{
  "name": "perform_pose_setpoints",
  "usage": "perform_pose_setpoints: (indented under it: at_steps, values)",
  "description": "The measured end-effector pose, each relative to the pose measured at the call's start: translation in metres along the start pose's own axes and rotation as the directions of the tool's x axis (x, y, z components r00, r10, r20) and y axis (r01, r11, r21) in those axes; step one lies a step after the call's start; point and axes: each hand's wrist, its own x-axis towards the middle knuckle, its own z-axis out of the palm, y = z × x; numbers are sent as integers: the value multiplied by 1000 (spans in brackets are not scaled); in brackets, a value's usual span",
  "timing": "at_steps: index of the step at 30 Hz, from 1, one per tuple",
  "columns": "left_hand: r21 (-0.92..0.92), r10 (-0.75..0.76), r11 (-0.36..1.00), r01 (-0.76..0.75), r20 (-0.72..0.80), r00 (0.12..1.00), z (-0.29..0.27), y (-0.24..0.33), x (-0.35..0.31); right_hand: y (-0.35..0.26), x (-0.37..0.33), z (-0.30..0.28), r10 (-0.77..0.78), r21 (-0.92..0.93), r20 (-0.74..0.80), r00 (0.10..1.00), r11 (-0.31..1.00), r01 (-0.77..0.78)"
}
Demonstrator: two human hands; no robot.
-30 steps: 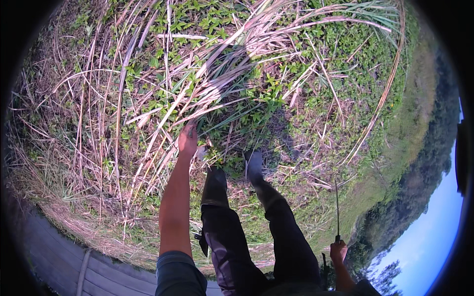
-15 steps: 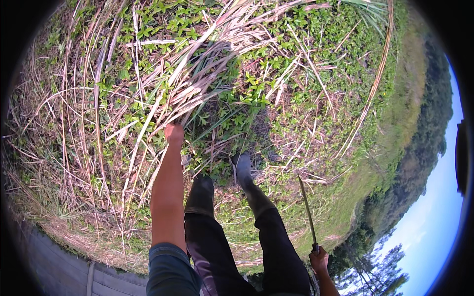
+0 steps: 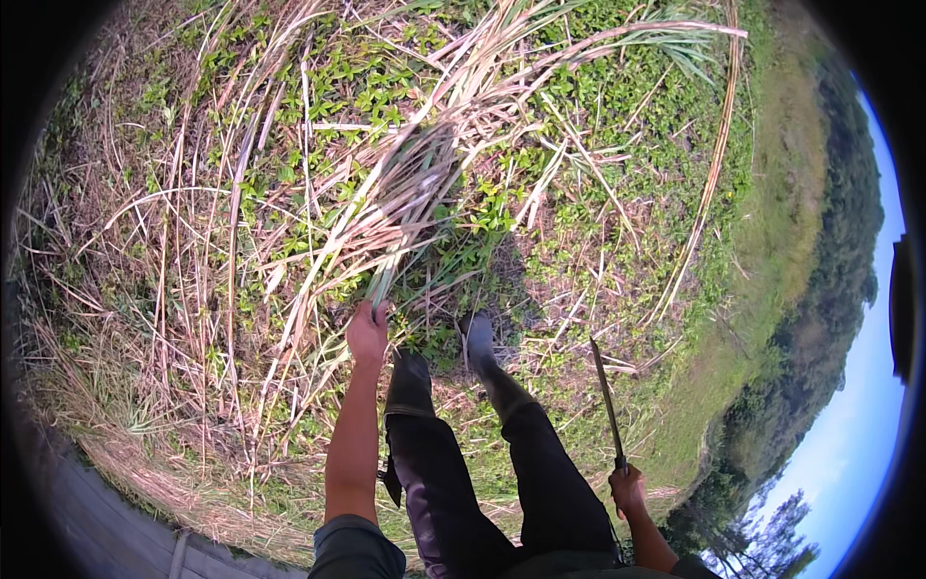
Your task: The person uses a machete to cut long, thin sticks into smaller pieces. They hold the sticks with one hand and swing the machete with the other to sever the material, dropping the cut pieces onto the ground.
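Observation:
My left hand is closed around the near end of a bundle of long grass stalks, mostly dry and tan with some green blades. The bundle stretches away from me over the low plants, and my shadow darkens its middle. Off to the right, my right hand grips the dark handle of a machete. Its long narrow blade points away from me, apart from the bundle.
My rubber boots stand on weedy ground just behind the bundle. Loose dry stalks lie on the left, and a long curved stalk on the right. A grey concrete strip runs at lower left. Wooded slopes rise at far right.
My left hand has drawn back toward my boots and slightly right, and the near end of the grass bundle has come with it. My right hand still holds the machete, little moved.

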Motion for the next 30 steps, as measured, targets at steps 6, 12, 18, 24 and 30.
perform_pose_setpoints:
  at_steps: [6, 12, 18, 24, 30]
  values:
    - [53, -325, 943, 328, -48, 944, -170, 84, -57, 40, 14, -1, -251, -38, 10, 968, 967, 252]
    - [-158, -183, 978, 140, -310, 933, -392, 119, -100, 3, -15, -40, -484, -193, 62, 873, 853, 486]
    - [174, -20, 983, 57, -208, 978, -465, 158, -168, 11, 20, -23, -694, -340, 55, 718, 663, 666]
    - [469, 16, 863, -188, 347, 938, -238, 107, -243, 17, 23, -33, -617, -455, 93, 781, 671, 585]
    - [-502, 22, 840, 208, 413, 910, -190, 167, -271, 3, -26, -83, -440, -160, 1, 898, 886, 435]
